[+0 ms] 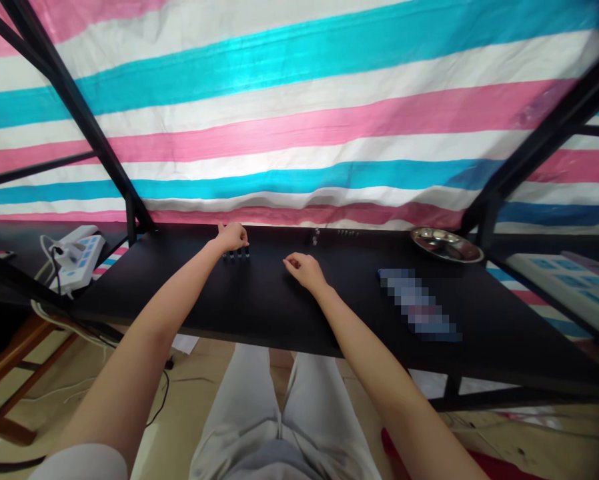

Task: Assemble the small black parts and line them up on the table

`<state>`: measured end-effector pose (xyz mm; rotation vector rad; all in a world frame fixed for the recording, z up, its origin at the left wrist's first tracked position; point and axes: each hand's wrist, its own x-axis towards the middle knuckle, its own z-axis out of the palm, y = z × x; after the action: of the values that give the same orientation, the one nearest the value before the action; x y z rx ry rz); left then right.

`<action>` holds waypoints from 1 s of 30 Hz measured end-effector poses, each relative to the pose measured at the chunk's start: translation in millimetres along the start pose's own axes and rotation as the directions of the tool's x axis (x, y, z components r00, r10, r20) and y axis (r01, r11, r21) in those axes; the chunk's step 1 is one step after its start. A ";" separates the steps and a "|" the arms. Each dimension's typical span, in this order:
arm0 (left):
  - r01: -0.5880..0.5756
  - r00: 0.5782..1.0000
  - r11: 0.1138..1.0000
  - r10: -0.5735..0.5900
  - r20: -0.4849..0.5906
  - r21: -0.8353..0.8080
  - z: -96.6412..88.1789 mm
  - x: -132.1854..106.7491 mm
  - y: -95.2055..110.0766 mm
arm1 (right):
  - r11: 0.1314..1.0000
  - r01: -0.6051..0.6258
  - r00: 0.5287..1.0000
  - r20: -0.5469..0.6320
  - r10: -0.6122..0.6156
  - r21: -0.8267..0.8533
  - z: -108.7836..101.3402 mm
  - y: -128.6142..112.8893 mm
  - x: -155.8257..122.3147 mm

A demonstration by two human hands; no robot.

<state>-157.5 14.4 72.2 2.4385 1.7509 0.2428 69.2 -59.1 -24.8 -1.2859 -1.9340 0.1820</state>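
Observation:
My left hand (233,235) is at the back of the black tabletop, its fingers bent down and pressed together. Right under its fingertips stands a row of several small dark cylinders (239,253) with pale lower ends. Whether the fingers grip one of them is too small to see. Nearer the middle, my right hand (305,269) rests low over the table with thumb and fingers curled together. Anything inside that pinch is hidden. Just behind it lies a short line of small clear pieces (316,236). Further right is a row of tiny pale pieces (348,233).
A round shiny metal divided plate (447,245) sits at the back right of the black table (204,300). In front of it lies a blurred-out bluish flat object (419,305). White power strips (82,260) with cables are at left. Black frame bars (74,107) and a striped sheet (299,127) enclose the back.

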 end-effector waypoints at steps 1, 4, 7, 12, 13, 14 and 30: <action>0.005 1.000 1.000 -0.005 0.005 0.011 -0.5 -0.5 0.4 | 1.000 0.002 1.000 0.002 -0.002 -0.002 0.3 0.6 0.0; 0.001 1.000 0.999 -0.002 0.024 0.039 -2.8 -2.9 2.0 | 1.000 0.002 1.000 0.006 -0.002 0.002 1.9 2.3 -0.2; -0.012 1.000 0.998 0.012 0.006 0.065 -6.3 -5.8 7.0 | 1.000 0.001 1.000 0.007 -0.001 0.000 2.1 2.6 -0.2; -0.151 0.963 0.984 0.169 -0.210 0.099 -11.4 -12.3 35.1 | 0.990 -0.057 0.998 -0.030 0.053 -0.129 -5.2 1.3 1.7; -0.196 0.949 0.975 0.215 -0.230 0.103 -10.3 -13.4 44.1 | 0.981 -0.094 0.995 -0.052 0.087 -0.169 -7.5 2.1 2.3; -0.232 0.938 0.967 0.251 -0.239 0.106 -7.7 -14.2 54.0 | 0.969 -0.138 0.989 -0.076 0.125 -0.205 -9.9 3.5 2.8; -0.107 0.988 0.991 0.115 -0.104 0.084 100.9 28.0 148.6 | 0.827 -0.472 0.880 -0.215 0.423 -0.306 -24.2 22.6 5.1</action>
<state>9.8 -7.5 4.4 2.6293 1.6981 0.3304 100.8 -51.2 -17.2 -1.9368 -1.5580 -0.0242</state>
